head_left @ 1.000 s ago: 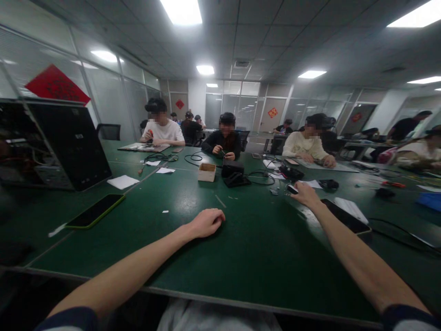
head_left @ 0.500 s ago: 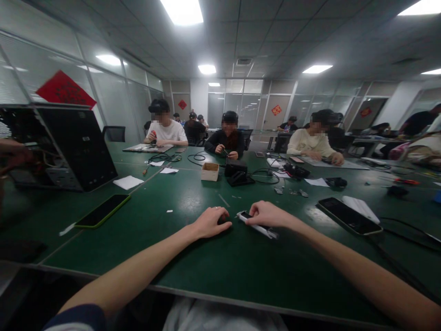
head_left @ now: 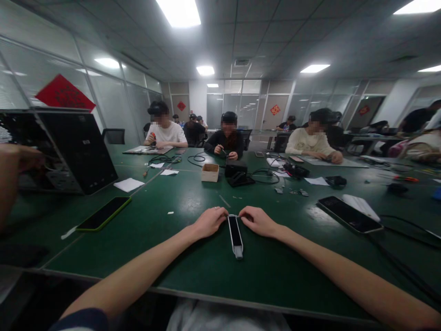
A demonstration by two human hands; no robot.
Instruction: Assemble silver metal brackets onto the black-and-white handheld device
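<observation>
The person's left hand (head_left: 209, 222) and right hand (head_left: 258, 221) are meeting near the middle of a green counter (head_left: 193, 259), both curled loosely with the palms down. Their fingertips (head_left: 243, 212) are closing on opposite sides of the upper end of a slim black handheld device (head_left: 235, 232). The hands are only partly closed, and how firmly they are gripping cannot be told. The device is lying flat on the counter between the forearms, its long axis pointing toward the person and its pale grey tip nearest the counter's edge.

Ahead of it, a cardboard box (head_left: 210, 172) is sitting beside a black unit (head_left: 236, 168) trailing cables. A black smartphone (head_left: 349, 214) is lying off to the right, partly beside a white paper sheet (head_left: 360, 207), and a green-edged smartphone (head_left: 103, 213) is lying to the left. Small metal parts (head_left: 289, 191) are scattered farther ahead. A co-worker's hand (head_left: 29, 157) is reaching in at the far left beside a tilted black panel (head_left: 77, 154), while other seated people (head_left: 227, 138) are working across the counter.
</observation>
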